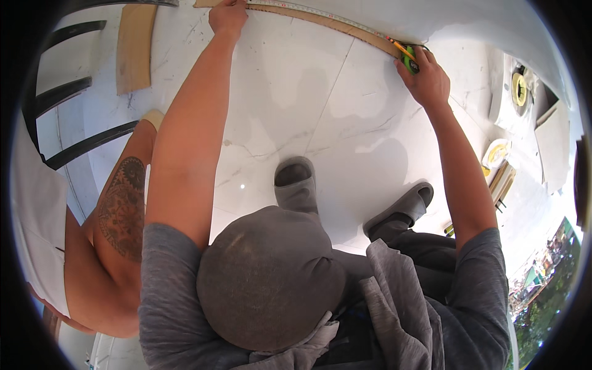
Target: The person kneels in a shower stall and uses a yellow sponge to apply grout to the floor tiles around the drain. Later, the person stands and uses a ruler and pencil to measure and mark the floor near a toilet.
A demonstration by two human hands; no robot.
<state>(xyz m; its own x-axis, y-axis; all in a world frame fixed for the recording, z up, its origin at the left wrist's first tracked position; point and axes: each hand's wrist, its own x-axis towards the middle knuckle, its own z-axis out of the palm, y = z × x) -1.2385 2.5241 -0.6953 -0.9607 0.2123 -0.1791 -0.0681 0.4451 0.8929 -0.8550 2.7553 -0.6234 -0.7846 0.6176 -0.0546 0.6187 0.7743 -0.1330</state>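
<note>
A green tape measure (409, 59) is gripped in my right hand (429, 81), and a yellow pencil (399, 47) sticks out by the same fingers. Its pale blade (314, 15) is drawn out leftward along a thin brown board (345, 28) on the floor. At the other end my left hand (228, 18) is closed, its fingers pinching the blade against the board. The fingertips there are partly cut off by the upper picture edge. Both arms are stretched far forward.
Another person's tattooed leg (123, 209) is close on my left, near dark curved bars (92, 145). A brown strip (134, 49) lies at the far left. Tape rolls (519, 89) and wood pieces (502, 185) lie at right on the white tiled floor (296, 111).
</note>
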